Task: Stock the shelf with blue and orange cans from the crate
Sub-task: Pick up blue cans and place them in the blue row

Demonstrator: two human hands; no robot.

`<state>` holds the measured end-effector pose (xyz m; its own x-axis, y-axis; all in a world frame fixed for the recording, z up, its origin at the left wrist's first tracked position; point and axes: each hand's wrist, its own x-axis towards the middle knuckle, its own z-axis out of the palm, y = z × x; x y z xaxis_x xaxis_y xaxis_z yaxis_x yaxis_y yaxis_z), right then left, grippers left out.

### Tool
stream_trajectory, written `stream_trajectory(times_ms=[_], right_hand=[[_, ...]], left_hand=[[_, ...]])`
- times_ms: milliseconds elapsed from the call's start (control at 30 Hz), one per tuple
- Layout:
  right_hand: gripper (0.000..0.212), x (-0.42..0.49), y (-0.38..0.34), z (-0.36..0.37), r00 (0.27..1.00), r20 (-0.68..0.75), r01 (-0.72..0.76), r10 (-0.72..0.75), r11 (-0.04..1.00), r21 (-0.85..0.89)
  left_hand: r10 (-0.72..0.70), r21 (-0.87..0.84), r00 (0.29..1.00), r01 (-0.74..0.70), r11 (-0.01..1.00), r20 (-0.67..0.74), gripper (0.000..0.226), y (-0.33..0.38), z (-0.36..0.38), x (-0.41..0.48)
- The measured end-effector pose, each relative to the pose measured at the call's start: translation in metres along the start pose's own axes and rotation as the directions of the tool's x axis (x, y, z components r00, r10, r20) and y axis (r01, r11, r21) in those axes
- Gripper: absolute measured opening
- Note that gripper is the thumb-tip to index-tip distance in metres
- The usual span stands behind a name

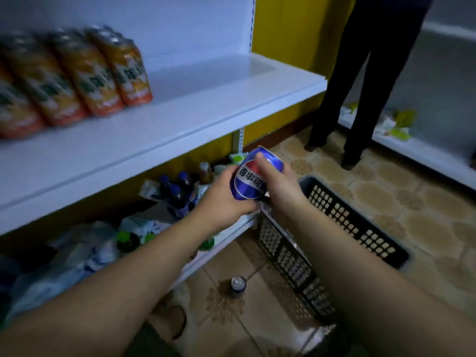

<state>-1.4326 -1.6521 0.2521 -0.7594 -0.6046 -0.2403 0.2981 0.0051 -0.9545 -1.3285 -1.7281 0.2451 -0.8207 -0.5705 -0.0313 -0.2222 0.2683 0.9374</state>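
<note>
White shelf (206, 99) carrying orange cans (77, 73) at its left end
Gripping blue can (253, 176) with left hand (224, 197) and right hand (278, 186), tilted, over crate (360, 228) rim

A person in dark trousers (371, 73) stands far off on the right, feet on the tiled floor (386, 197). Behind them is a yellow wall (291, 27). Low down on the left, under the white board, dark bottles with blue caps (177, 191) stand close together. A brown bottle (205, 173) stands just behind them. Near them lie plastic bags (77, 253) and green-capped bottles (127, 239). Far right, green and white packets (396, 124) lie in a heap.
</note>
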Motion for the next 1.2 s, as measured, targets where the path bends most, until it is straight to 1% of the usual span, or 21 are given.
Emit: stream_trajectory(times_ms=[67,133,200,267,367,433,467,533,600,733,800,833,900,1000,1067,1133,1200], right_hand=[[0.052,-0.019,-0.020,0.020,0.994,0.074,0.091,-0.080,0.986,-0.143],[0.052,-0.035,-0.036,0.039,0.981,0.113,0.177,-0.158,0.966,-0.189],[0.049,-0.051,-0.049,0.065,0.960,0.161,0.259,-0.230,0.947,-0.190],[0.053,-0.066,-0.060,0.093,0.938,0.216,0.312,-0.271,0.932,-0.183],[0.057,-0.087,-0.071,0.136,0.894,0.311,0.384,-0.321,0.909,-0.164],[0.059,-0.099,-0.074,0.163,0.865,0.378,0.412,-0.330,0.897,-0.161],[0.061,-0.104,-0.074,0.176,0.854,0.406,0.419,-0.327,0.894,-0.162],[0.065,-0.113,-0.072,0.201,0.831,0.450,0.432,-0.327,0.889,-0.153],[0.069,-0.121,-0.069,0.225,0.813,0.484,0.436,-0.323,0.889,-0.138],[0.069,-0.137,-0.056,0.268,0.762,0.579,0.436,-0.290,0.891,-0.128],[0.070,-0.145,-0.046,0.287,0.734,0.622,0.445,-0.273,0.885,-0.136],[0.070,-0.149,-0.041,0.296,0.722,0.638,0.454,-0.269,0.879,-0.144],[0.071,-0.156,-0.032,0.313,0.691,0.673,0.480,-0.263,0.863,-0.156],[0.072,-0.165,-0.021,0.335,0.641,0.720,0.527,-0.267,0.835,-0.160],[0.071,-0.172,-0.017,0.349,0.620,0.738,0.541,-0.267,0.826,-0.155],[0.068,-0.178,-0.013,0.363,0.592,0.764,0.556,-0.256,0.817,-0.156],[0.066,-0.184,-0.009,0.378,0.555,0.796,0.582,-0.242,0.797,-0.163]], left_hand=[[0.024,0.008,0.998,-0.023,1.000,-0.061,0.066,0.011,-0.023,-0.022],[0.019,0.008,0.996,-0.019,1.000,-0.091,0.066,0.021,-0.050,-0.044],[0.011,0.050,0.991,-0.005,0.999,-0.130,0.061,0.031,-0.079,-0.064],[0.014,0.100,0.985,0.003,0.995,-0.174,0.060,0.037,-0.108,-0.084],[-0.005,0.161,0.966,0.048,0.986,-0.257,0.069,0.037,-0.154,-0.115],[-0.023,0.261,0.944,0.114,0.958,-0.328,0.072,0.033,-0.189,-0.139],[-0.024,0.334,0.931,0.155,0.930,-0.364,0.071,0.029,-0.207,-0.152],[-0.031,0.478,0.905,0.253,0.841,-0.424,0.066,0.020,-0.242,-0.178],[-0.070,0.559,0.870,0.373,0.741,-0.488,0.064,0.010,-0.273,-0.205],[-0.178,0.616,0.787,0.582,0.530,-0.591,0.068,-0.024,-0.321,-0.256],[-0.247,0.611,0.729,0.675,0.413,-0.639,0.070,-0.042,-0.338,-0.281],[-0.273,0.597,0.700,0.709,0.376,-0.660,0.069,-0.050,-0.346,-0.294],[-0.287,0.584,0.670,0.740,0.334,-0.685,0.067,-0.062,-0.358,-0.318],[-0.273,0.572,0.646,0.761,0.305,-0.713,0.066,-0.073,-0.376,-0.349],[-0.272,0.530,0.597,0.799,0.284,-0.755,0.068,-0.079,-0.392,-0.367],[-0.282,0.486,0.539,0.841,0.240,-0.794,0.071,-0.084,-0.409,-0.381],[-0.286,0.467,0.514,0.857,0.219,-0.809,0.076,-0.089,-0.418,-0.390]])
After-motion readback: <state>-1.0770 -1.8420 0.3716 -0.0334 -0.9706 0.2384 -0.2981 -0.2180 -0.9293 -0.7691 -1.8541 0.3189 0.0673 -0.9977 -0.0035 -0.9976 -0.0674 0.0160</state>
